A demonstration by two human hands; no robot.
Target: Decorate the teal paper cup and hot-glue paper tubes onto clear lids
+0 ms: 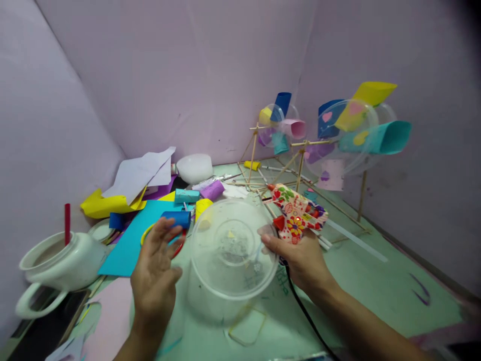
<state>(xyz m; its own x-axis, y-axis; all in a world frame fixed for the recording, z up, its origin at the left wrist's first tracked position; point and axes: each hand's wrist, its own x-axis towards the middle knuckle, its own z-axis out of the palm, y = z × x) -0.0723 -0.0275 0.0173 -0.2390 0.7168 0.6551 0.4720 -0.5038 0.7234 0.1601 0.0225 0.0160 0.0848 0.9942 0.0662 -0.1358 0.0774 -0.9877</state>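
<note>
My right hand (304, 255) grips a glue gun (296, 215) covered in a floral pattern. Its orange nozzle points to the upper left, and a clear glue stick (356, 240) juts out of its back. The thumb of that hand lies at the rim of a round clear plastic lid (235, 250), tilted up above the table. To the left of the lid, my left hand (156, 276) is raised with fingers bent and apart. Behind its fingertips is a blue paper tube (178, 218); whether they touch is unclear. Scissors (180, 244) with red and yellow handles are partly hidden there.
Two wheel models (278, 123) (356, 130) with coloured paper tubes stand on stick frames at the back right. Paper sheets (141, 173), a turquoise sheet (116, 250) and a white pot (71, 265) occupy the left. A black cord (300, 301) trails from the glue gun to the front edge.
</note>
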